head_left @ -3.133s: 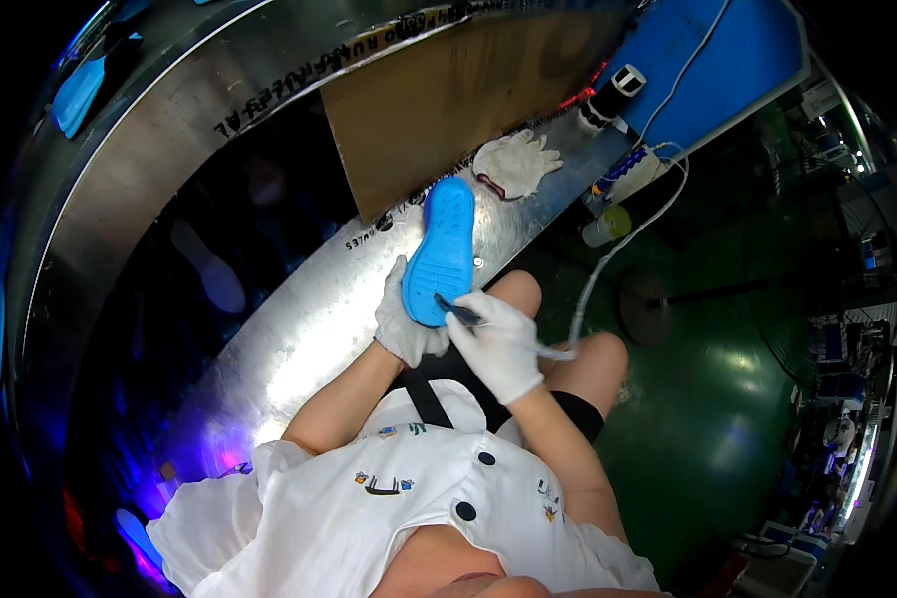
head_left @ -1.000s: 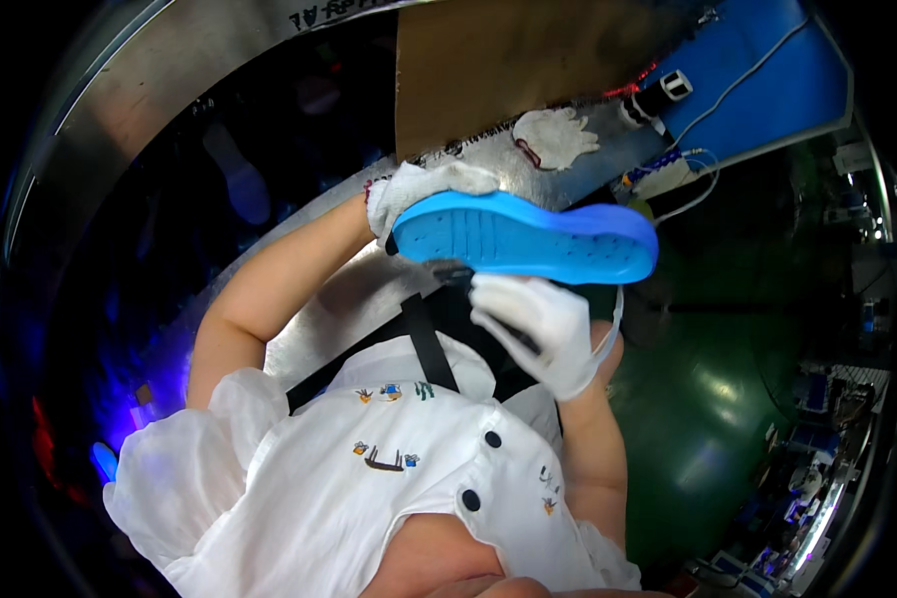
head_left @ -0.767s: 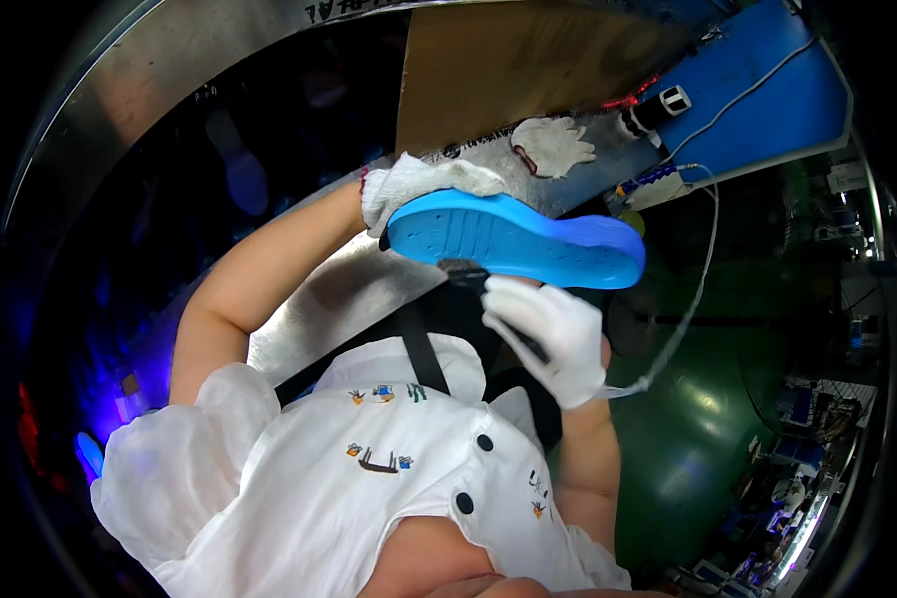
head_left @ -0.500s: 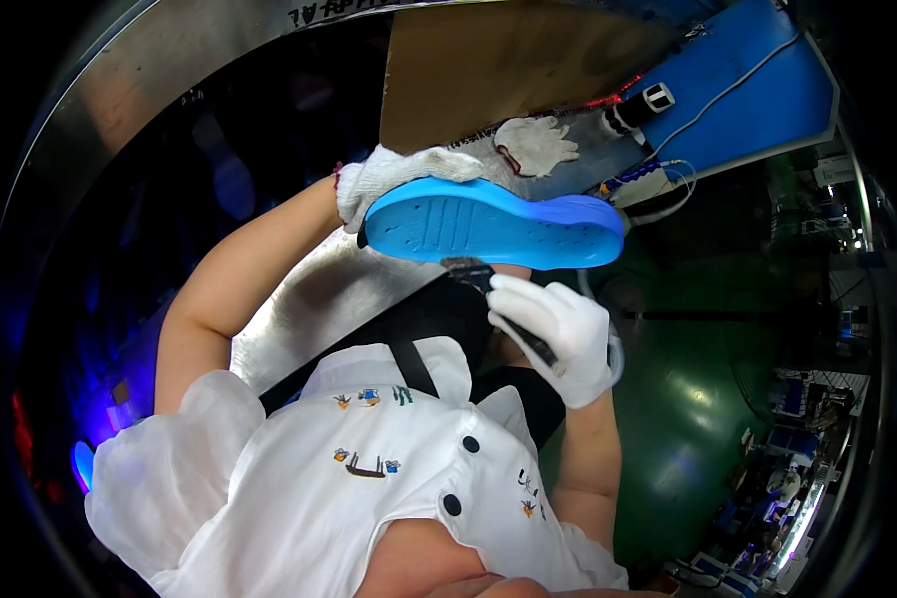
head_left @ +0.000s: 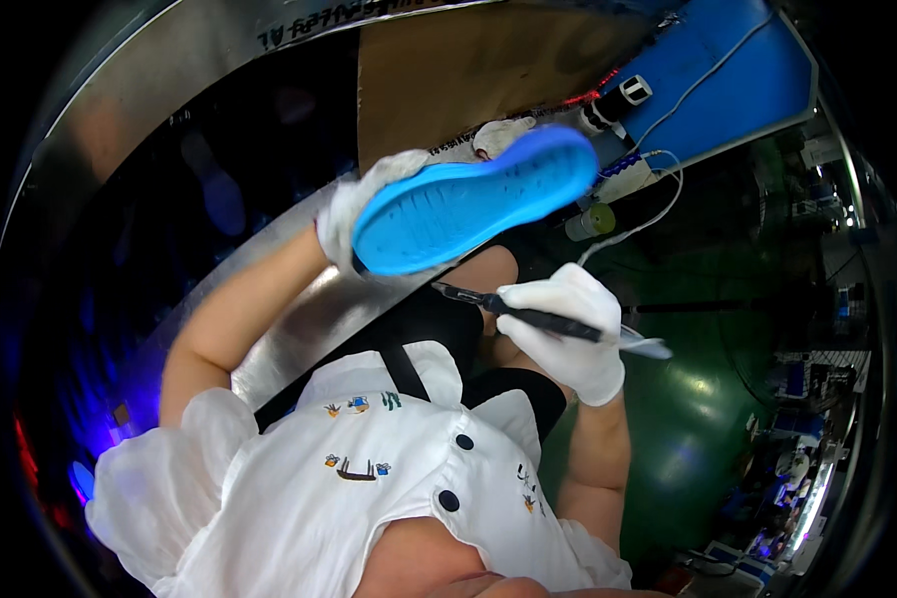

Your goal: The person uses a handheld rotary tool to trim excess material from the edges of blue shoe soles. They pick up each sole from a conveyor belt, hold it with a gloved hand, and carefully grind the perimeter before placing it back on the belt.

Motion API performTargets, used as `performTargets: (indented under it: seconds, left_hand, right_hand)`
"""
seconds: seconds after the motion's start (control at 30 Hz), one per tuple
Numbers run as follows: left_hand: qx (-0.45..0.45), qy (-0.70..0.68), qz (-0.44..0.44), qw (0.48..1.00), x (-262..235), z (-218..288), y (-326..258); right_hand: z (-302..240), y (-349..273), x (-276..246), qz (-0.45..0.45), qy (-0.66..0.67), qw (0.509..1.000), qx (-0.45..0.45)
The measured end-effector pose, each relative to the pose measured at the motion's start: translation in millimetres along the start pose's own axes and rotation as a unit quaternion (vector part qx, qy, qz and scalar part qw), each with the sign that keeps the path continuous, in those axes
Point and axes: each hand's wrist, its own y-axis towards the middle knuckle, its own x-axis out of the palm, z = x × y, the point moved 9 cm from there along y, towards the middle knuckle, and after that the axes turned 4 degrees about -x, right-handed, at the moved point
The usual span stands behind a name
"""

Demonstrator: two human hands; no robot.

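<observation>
A blue shoe sole (head_left: 458,209) is tilted up in front of me, its textured inner face turned toward me. My left hand (head_left: 344,214), in a white glove, is closed around its left end and far edge; some of those fingers are hidden behind the sole. In my white-gloved right hand (head_left: 573,329) is a slim black-handled brush (head_left: 548,319), held with closed fingers. Its dark tip points left, below the sole and apart from it. A pale, translucent strip sticks out beyond the right hand, and I cannot make out what it is.
Dark sole shapes (head_left: 209,184) lie behind the metal edge (head_left: 299,319) on the left. Beyond the sole are a cardboard sheet (head_left: 448,80), a loose white glove (head_left: 498,135), a black-and-white cylinder (head_left: 623,98), a yellow-green-ended roll (head_left: 596,219) and a blue panel (head_left: 738,80) with a cable.
The sole's right end has swung upward and away, and the sole has moved slightly left. My right hand has turned the brush flatter and drawn its tip away from the sole.
</observation>
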Motion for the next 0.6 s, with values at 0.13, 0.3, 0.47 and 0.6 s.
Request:
performTargets:
  seconds: [0.13, 0.3, 0.47, 0.6]
  left_hand:
    - [0.041, -0.237, 0.072, 0.968, 13.6, -56.3, -2.9]
    - [0.136, -0.266, 0.100, 0.949, 20.9, -33.5, -17.6]
    - [0.159, -0.119, -0.036, 0.979, 43.7, 34.4, -83.3]
    - [0.295, -0.168, -0.049, 0.939, 77.4, 185.5, -134.8]
  right_hand:
    - [17.3, -0.1, 5.8, 0.220, -0.082, 0.972, -0.003]
    - [-18.7, -3.9, 39.0, 0.174, -0.171, 0.963, -0.116]
    - [0.0, -42.6, -1.7, 0.329, 0.266, 0.906, 0.034]
    - [1.1, -45.0, -8.8, 0.322, 0.246, 0.914, 0.018]
